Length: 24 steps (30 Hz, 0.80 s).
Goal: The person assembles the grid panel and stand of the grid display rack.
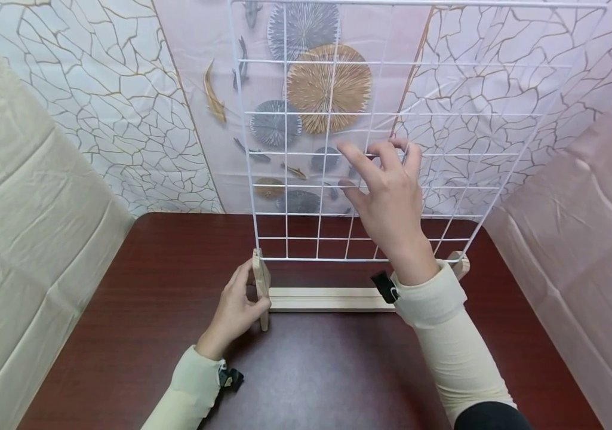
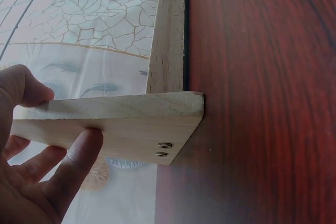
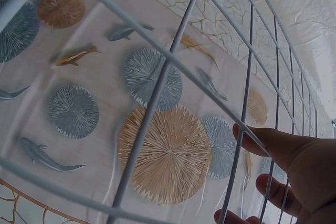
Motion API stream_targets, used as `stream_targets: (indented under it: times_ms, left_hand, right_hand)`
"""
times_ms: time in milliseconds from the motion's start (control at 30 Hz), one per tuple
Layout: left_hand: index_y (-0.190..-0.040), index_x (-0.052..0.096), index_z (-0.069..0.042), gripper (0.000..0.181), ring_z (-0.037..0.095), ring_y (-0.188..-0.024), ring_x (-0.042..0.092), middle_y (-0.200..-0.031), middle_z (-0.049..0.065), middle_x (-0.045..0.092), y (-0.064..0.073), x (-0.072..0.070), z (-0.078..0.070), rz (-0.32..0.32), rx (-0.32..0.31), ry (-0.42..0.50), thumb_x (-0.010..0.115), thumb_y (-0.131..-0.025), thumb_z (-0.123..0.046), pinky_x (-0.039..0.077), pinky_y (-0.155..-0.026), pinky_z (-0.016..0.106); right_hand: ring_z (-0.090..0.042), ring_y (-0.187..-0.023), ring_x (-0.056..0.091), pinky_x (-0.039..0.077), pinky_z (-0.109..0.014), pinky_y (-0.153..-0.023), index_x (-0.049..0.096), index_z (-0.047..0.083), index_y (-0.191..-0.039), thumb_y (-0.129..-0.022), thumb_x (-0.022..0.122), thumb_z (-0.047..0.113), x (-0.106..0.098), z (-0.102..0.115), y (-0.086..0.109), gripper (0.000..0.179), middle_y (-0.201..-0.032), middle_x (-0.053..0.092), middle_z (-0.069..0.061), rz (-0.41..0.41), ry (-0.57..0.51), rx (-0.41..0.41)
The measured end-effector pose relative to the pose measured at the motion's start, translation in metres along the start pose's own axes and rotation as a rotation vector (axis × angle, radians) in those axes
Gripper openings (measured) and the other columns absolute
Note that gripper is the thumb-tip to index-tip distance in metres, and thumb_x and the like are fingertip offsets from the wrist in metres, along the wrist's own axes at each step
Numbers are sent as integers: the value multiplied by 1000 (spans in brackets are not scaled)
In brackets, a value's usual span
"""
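Note:
In the head view, my left hand (image 1: pixel 233 307) grips a pale wooden end board (image 1: pixel 261 286). The thumb lies over the board's near edge, and the fingers (image 2: pixel 86 150) press its outer face, where two screw heads show. A wooden crossbar (image 1: pixel 332 300) joins this board to another end piece (image 1: pixel 461 264) at the right, partly hidden by my sleeve. Above this base stands a white wire grid (image 1: pixel 332 260), its lower corners at the two end boards. My right hand (image 1: pixel 394 203) holds the grid's wires near the middle, fingers bent; the right wrist view shows wires crossing the thumb (image 3: pixel 283 145).
A dark red-brown table (image 1: pixel 123 358) lies under the base. Behind it hangs a patterned cloth (image 1: pixel 96 89) with cracked lines, discs and fish. Plain cloth walls (image 1: pixel 10 209) stand at both sides.

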<state>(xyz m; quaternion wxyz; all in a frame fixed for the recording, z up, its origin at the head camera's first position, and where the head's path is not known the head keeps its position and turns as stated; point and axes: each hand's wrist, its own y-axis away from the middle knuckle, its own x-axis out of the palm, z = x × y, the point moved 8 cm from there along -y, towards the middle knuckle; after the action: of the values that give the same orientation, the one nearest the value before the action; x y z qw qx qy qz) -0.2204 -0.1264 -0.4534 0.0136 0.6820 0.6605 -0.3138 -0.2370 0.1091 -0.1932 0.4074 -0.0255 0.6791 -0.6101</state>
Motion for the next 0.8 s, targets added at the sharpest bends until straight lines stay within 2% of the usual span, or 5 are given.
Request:
stream_targets:
  times_ms: [267,367,533,733,800]
  left_hand:
    - [-146,41,-14,83,18,-93,61,-115,5,56,0,0,1,-6,-5,12,65,-69,6,56,-55,24]
    - [-146,40,-14,83,18,-92,61,-115,5,55,0,0,1,-1,-7,14,65,-69,6,56,-55,24]
    - [-146,41,-13,82,18,-92,61,-114,5,56,-1,0,1,-4,-5,10,65,-70,6,55,-55,24]
    - [-146,40,-13,82,18,-92,60,-115,5,55,-1,0,-1,-6,-12,17,65,-70,6,55,-55,24]
    - [-147,39,-13,83,19,-90,61,-116,7,55,0,1,-2,7,-15,26,64,-71,7,55,-54,24]
  right_hand:
    - [-43,-116,43,48,-45,-55,67,27,-123,-80,83,16,-3,7,12,47,-99,60,-12,-69,-11,-23]
    - [-43,-115,44,49,-47,-56,68,27,-121,-80,83,16,-3,8,16,45,-98,61,-13,-89,-17,-17]
    - [-44,-112,45,49,-49,-65,68,26,-121,-81,82,17,-4,7,20,43,-97,61,-15,-107,-30,-19]
    - [-38,-93,54,34,-53,-100,69,22,-119,-77,83,12,-1,11,26,46,-92,60,-16,-112,-68,-71]
    - [-36,-91,55,31,-52,-103,69,22,-119,-77,84,11,0,12,28,47,-91,60,-16,-109,-69,-80]
